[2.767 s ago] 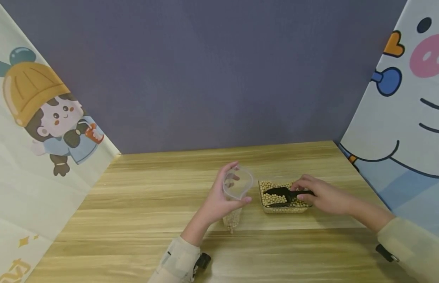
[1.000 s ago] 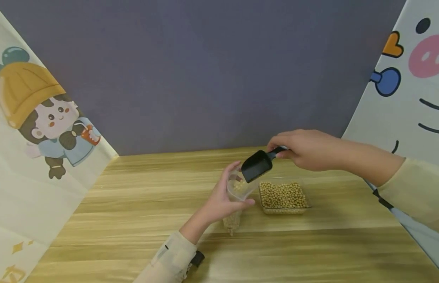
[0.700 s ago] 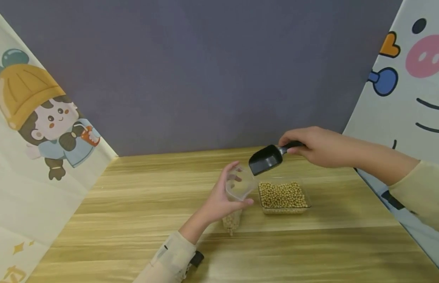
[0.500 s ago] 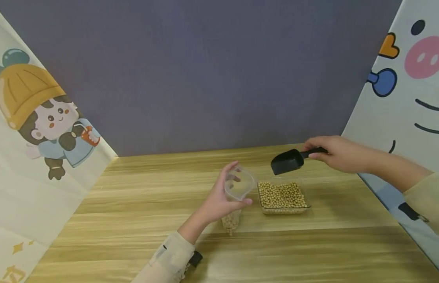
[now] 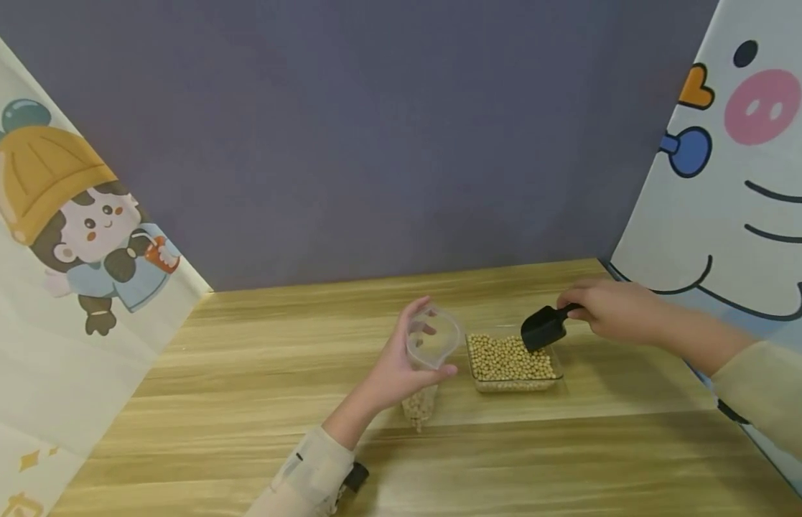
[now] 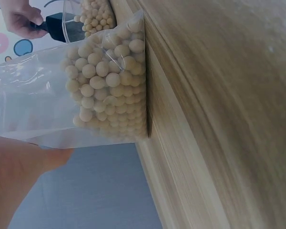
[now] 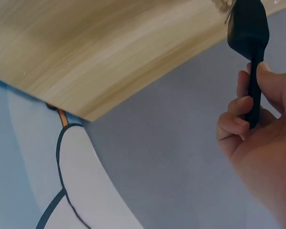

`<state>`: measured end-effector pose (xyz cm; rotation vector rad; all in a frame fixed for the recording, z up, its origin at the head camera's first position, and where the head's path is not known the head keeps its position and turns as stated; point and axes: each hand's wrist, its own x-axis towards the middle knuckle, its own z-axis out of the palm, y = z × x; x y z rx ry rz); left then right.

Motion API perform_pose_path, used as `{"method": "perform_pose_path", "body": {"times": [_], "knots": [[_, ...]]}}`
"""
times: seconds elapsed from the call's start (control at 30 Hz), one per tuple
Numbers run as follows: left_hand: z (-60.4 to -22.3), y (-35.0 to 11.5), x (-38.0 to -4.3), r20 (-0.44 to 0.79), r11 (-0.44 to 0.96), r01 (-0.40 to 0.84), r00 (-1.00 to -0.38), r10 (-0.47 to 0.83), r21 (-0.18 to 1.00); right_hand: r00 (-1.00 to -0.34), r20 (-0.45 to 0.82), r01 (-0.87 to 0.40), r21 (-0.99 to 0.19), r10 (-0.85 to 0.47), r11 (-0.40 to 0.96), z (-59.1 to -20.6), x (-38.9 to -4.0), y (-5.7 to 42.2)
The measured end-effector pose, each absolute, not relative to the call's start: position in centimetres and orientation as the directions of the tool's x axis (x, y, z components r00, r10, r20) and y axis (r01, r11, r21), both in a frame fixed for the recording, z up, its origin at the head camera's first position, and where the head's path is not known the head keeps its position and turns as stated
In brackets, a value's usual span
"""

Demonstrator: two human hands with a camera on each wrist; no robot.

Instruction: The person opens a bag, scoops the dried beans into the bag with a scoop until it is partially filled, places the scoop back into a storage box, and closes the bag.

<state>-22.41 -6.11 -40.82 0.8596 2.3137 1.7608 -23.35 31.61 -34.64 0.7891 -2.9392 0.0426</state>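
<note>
My left hand (image 5: 395,362) grips a clear plastic bag (image 5: 433,337) near its top, thumb and fingers holding the mouth wide. In the left wrist view, pale round soybeans (image 6: 107,86) fill the lower part of the bag, whose bottom rests on the wooden table. With its fingers round the handle, my right hand (image 5: 610,309) holds a black scoop (image 5: 543,329). The scoop's blade tips down at the back right of a clear rectangular container (image 5: 513,388) of soybeans, its edge at the beans. In the right wrist view the scoop (image 7: 249,28) shows from behind.
The container stands on the wood-grain table (image 5: 245,402) just right of the bag. Behind the table rises a dark grey-blue wall (image 5: 375,143). Cartoon-printed panels flank it: a figure in a yellow hat (image 5: 58,187) on the left, a pink-snouted animal (image 5: 762,108) on the right.
My right hand lifted the scoop from the container, tipped it over the bag's mouth, then swung it back right and down to the beans. My left hand has stayed nearly still.
</note>
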Motion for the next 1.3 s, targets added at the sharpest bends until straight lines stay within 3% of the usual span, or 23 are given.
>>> {"method": "perform_pose_path", "body": {"times": [0.1, 0.5, 0.77, 1.3], "knots": [[-40.8, -6.2, -22.4, 0.243, 0.173, 0.367, -0.836, 0.493, 0.914, -0.850, 0.108, -0.522, -0.033, -0.516, 0.853, -35.4, -23.6, 31.1], [-40.6, -6.0, -22.3, 0.238, 0.192, 0.373, -0.835, 0.496, 0.908, -0.873, 0.117, -0.482, -0.355, -0.474, 0.801, -39.9, -23.6, 30.4], [-40.9, -5.9, -22.3, 0.239, 0.189, 0.372, -0.836, 0.494, 0.909, -0.885, 0.100, -0.450, -0.441, -0.455, 0.777, -41.2, -23.5, 29.3], [-41.3, -5.9, -22.5, 0.239, 0.181, 0.368, -0.835, 0.495, 0.912, -0.893, 0.061, -0.416, -0.489, -0.446, 0.766, -41.8, -23.2, 28.4]]}}
